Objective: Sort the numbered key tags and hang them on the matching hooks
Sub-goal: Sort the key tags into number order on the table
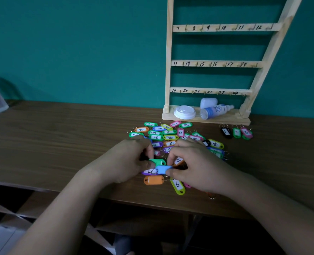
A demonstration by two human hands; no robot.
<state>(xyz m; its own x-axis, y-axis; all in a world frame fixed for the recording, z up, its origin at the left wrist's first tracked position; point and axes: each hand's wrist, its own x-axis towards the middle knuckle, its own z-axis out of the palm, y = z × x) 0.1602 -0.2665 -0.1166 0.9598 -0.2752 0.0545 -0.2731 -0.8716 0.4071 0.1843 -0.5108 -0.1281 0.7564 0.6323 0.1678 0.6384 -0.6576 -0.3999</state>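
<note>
Nearest the table (60, 144) edge lie an orange tag (153, 180) and a yellow-green tag marked 9 (178, 185). Just beyond, the right hand (195, 162) pinches a blue tag (163, 169) between thumb and forefinger. The left hand (132, 159), fingers curled, holds a green tag (157, 161) touching it. Judged light, stiff, smooth plastic, the tags are best gripped by the body edges, leaving the ring free. Beyond the hands lies the unsorted pile (171, 135); tags 1 to 3 (236, 133) are set apart. The hook rack (217, 63) stands farthest, with no tag on its visible hooks.
</note>
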